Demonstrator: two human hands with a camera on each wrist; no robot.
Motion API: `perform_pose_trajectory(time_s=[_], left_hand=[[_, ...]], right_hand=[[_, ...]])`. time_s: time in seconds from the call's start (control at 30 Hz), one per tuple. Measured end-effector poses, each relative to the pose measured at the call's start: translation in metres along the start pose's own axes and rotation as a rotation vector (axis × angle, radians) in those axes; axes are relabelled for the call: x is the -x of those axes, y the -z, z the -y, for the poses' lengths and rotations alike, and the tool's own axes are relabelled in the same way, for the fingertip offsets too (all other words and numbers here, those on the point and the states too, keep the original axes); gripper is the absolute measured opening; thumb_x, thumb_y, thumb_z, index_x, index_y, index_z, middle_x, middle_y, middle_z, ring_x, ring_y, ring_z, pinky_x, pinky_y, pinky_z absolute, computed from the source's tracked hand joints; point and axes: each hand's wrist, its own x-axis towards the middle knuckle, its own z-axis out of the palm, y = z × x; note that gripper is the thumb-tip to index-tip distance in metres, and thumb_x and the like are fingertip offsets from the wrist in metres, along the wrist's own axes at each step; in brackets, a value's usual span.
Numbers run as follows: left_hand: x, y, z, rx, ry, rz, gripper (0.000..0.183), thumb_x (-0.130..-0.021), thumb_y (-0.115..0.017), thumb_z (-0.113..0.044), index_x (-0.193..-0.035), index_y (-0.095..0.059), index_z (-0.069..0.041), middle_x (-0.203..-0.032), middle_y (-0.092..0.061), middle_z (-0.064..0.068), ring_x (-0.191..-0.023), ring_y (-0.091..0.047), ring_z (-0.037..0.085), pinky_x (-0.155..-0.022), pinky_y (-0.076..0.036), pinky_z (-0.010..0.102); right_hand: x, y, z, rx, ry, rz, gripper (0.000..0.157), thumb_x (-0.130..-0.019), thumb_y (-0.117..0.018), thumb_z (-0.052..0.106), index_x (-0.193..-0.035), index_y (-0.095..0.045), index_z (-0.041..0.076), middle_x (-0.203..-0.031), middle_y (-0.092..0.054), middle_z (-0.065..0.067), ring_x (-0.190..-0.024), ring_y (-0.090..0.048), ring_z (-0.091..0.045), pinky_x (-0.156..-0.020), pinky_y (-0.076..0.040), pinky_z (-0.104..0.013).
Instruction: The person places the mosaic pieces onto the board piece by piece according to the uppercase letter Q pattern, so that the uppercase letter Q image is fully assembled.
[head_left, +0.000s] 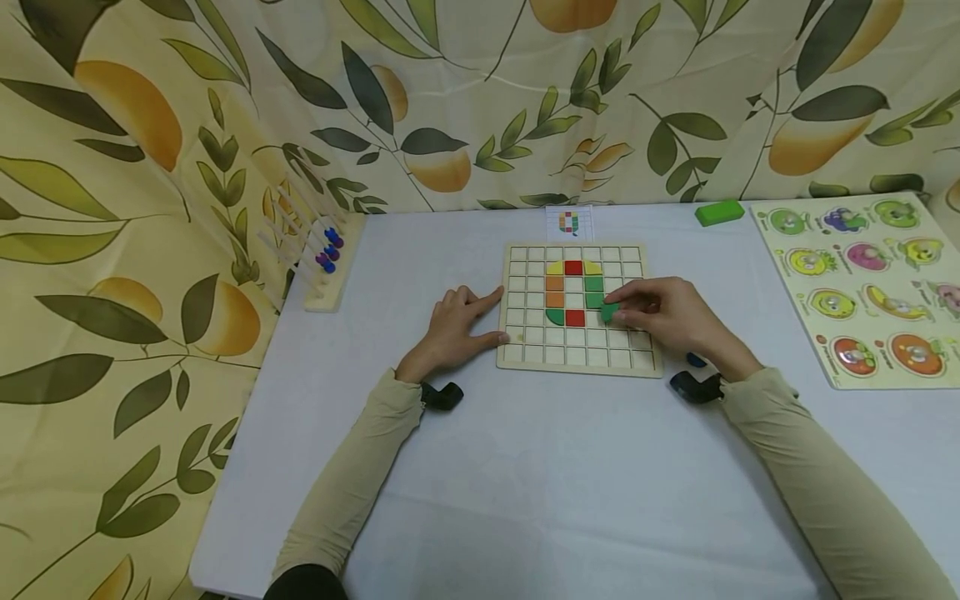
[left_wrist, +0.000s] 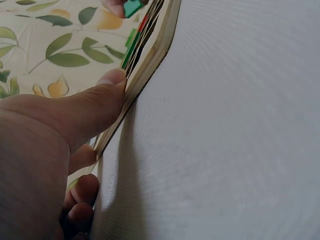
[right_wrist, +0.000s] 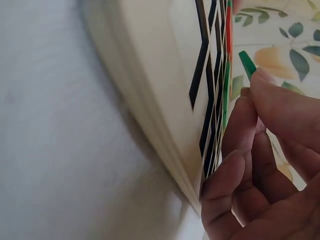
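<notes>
A wooden grid board (head_left: pixel 525 358) lies on the table with a ring of tiles on it: yellow corner pieces on top, red squares (head_left: pixel 574 318) above and below, orange squares (head_left: pixel 554 292) on the left, green squares (head_left: pixel 593 292) on the right. At the ring's lower left sits a rounded green piece (head_left: pixel 555 317). My right hand (head_left: pixel 667 312) pinches a green tile (right_wrist: pixel 247 64) between thumb and finger, tilted over the ring's lower right corner. With thumb and index finger stretched out, my left hand (head_left: pixel 459 327) touches the board's left edge.
Behind the board stands a small pattern card (head_left: pixel 570 223). A bead peg rack (head_left: pixel 326 258) is at the far left. To the right are a green block (head_left: pixel 719 213) and a fruit picture board (head_left: pixel 817 333). A dark blue piece (head_left: pixel 696 360) lies by the right wrist.
</notes>
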Motion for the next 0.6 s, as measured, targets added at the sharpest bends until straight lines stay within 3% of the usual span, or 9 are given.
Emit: perform_pose_trajectory(time_s=[0.6], left_hand=[[-0.0014,-0.001,0.0011,0.0,0.001,-0.003,0.08,-0.098,-0.075,-0.045,-0.166,-0.038,-0.022,-0.113,-0.049,0.011,-0.098,-0.035,0.022,-0.089,-0.027,0.036]], right_hand=[[-0.0095,-0.0068,0.0095,0.074,0.024,0.038,0.019,-0.095,-0.081,0.01,-0.113,-0.081,0.004,-0.104,-0.076,-0.013,-0.086,-0.064,-0.021,-0.072,-0.047,-0.023]])
